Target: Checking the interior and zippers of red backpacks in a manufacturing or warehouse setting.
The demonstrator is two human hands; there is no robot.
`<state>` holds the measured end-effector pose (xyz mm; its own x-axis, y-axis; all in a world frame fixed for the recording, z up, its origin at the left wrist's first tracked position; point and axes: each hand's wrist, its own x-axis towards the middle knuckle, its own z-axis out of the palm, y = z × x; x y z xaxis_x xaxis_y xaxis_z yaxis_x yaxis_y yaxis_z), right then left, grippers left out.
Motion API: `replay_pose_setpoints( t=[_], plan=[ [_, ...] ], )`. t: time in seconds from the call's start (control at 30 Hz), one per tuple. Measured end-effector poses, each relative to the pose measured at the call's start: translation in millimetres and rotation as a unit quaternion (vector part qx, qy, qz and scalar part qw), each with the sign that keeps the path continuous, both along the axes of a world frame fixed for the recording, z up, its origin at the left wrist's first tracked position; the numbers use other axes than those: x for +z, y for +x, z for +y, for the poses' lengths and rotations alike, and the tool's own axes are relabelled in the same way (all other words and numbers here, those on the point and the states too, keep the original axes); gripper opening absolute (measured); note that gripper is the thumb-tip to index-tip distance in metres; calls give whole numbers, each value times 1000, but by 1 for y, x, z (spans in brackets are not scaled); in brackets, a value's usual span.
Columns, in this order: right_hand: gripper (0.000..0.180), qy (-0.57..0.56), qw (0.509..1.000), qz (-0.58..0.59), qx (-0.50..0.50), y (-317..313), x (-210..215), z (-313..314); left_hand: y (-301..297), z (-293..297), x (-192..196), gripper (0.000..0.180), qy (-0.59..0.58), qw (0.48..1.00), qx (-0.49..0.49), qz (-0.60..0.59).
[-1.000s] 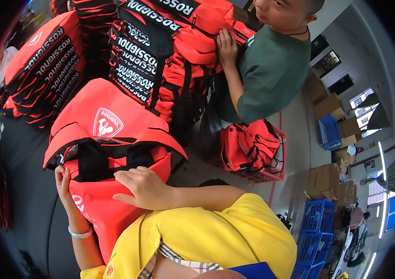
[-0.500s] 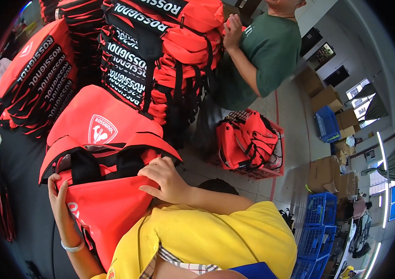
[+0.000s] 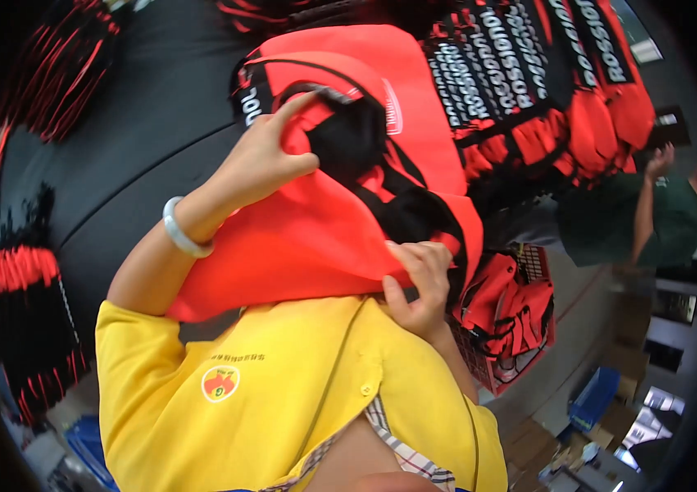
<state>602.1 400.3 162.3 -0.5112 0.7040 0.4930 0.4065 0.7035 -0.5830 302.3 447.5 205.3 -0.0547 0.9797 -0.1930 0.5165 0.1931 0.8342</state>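
A red and black backpack [image 3: 283,238] lies in front of me against my yellow shirt, with wide black straps [image 3: 352,139] showing in the gap along its middle. My left hand [image 3: 262,156], with a pale bangle at the wrist, curls its thumb and index finger around red fabric at the left end of that gap. The other fingers of this hand are largely hidden. At the right end, my right hand [image 3: 422,283] pinches the edge of the red panel, fingers bent over it and thumb beneath.
The backpack rests on a black-covered table [image 3: 143,139]. Stacked red and black bags [image 3: 520,90] stand at the far right, more bags [image 3: 29,328] at the left. A red crate [image 3: 492,377] holding bags sits at the right. A person in a green shirt [image 3: 610,217] stands beyond it.
The view has swung round, so the bag stack and crate now appear further right. My left hand has moved from the backpack's side edge to the gap; my right hand stays at the right edge.
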Motion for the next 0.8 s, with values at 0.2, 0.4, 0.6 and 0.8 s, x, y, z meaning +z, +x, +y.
replay_pose_setpoints(
  t=[0.2, 0.4, 0.6, 0.8],
  plan=[
    [46, -15, 1000, -5, -3, -2, -5, 3, -15, -12, -42, 84, 2, 964, -6, -266],
    [27, 8, 999, -1, -32, -13, -1, 6, -15, -26, -47, 78, -55, 923, 53, -376],
    [22, -11, 999, 25, -46, -58, 34, 35, -11, -34, -52, 71, -99, 885, 103, -444],
    [20, -60, 998, -25, 23, -117, 46, 69, -4, -39, -47, 34, -109, 839, 59, -530]
  ],
)
